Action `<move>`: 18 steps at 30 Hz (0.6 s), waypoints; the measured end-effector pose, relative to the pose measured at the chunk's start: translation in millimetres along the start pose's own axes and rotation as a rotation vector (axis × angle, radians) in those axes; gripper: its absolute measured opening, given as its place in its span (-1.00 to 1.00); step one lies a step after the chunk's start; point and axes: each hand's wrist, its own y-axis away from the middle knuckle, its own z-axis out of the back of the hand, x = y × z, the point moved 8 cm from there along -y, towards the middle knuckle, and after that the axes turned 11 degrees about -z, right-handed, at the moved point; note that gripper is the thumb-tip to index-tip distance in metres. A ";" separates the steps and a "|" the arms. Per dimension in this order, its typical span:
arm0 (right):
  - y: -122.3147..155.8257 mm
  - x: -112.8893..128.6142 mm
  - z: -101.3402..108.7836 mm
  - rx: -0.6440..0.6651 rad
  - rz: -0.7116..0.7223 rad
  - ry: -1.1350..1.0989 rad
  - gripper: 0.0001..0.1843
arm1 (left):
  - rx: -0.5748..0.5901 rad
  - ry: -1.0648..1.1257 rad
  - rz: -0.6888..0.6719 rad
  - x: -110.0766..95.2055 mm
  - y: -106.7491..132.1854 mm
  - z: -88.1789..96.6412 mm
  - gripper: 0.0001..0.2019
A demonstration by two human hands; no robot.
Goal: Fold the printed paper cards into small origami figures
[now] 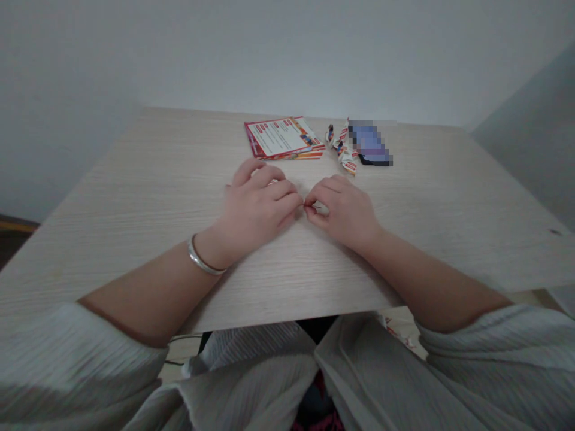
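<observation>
My left hand [260, 200] and my right hand [344, 206] rest side by side on the middle of a pale wooden table [135, 197]. Both have their fingers curled and pinched together over a small folded piece of red-and-white paper [320, 208], which shows only as a sliver between the fingertips. A silver bangle [202, 260] circles my left wrist.
Behind my hands lies a stack of red-and-white printed paper sheets [283, 137]. To its right are several small folded paper figures [342, 149] and a blurred-out phone [371, 143]. A plain wall rises behind the table.
</observation>
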 end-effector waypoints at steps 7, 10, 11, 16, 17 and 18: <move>-1.3 1.9 -1.6 0.078 -0.004 0.038 -0.88 | 0.304 0.097 0.083 4.0 -1.7 -13.8 -0.69; -2.4 -8.8 3.5 0.068 -0.037 -0.006 -0.87 | 0.370 0.107 0.126 12.3 2.5 -15.5 -0.72; -2.4 -12.4 5.9 0.060 -0.047 -0.023 -0.87 | 0.362 0.092 0.137 15.0 3.5 -15.0 -0.73; -0.2 -26.4 15.7 0.022 -0.052 -0.074 -0.87 | 0.307 0.037 0.138 20.8 7.4 -15.4 -0.74; 0.4 -28.7 17.0 0.018 -0.048 -0.082 -0.87 | 0.292 0.041 0.145 22.0 7.9 -14.6 -0.74; 0.8 -31.2 17.8 0.018 -0.046 -0.090 -0.87 | 0.302 0.052 0.148 23.0 8.6 -15.3 -0.73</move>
